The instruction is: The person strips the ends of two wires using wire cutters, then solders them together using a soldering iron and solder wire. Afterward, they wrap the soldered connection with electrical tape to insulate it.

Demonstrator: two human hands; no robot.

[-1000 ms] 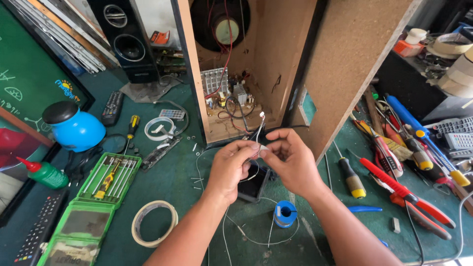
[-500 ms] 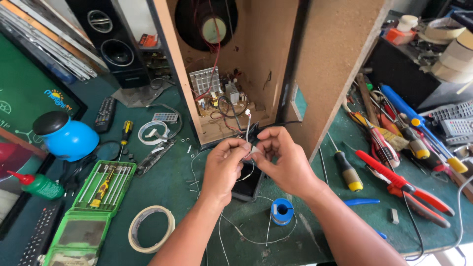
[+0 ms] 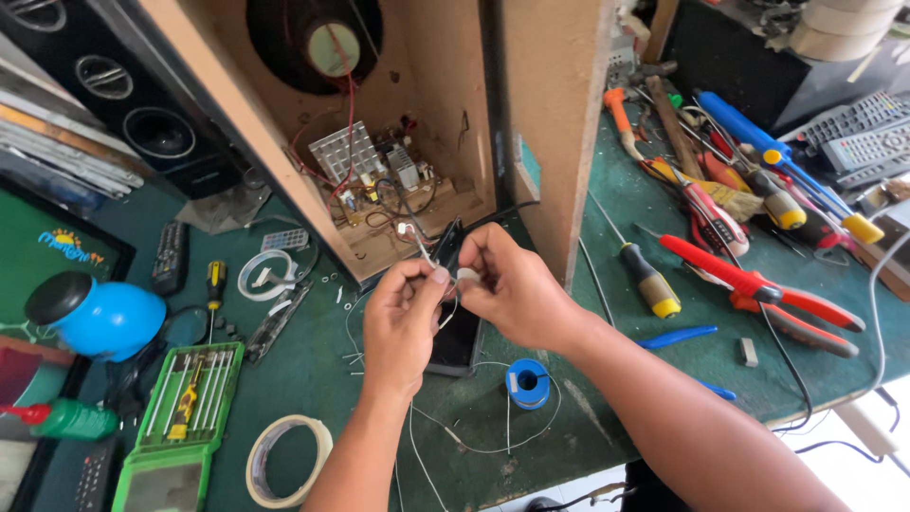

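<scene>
White thin wire (image 3: 453,284) runs crosswise between both hands, pinched by left hand (image 3: 403,318) and right hand (image 3: 512,289) alike.

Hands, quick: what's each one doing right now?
Left hand: fingers pinched shut on the thin white wire.
Right hand: fingers pinched shut on the same wire.
</scene>
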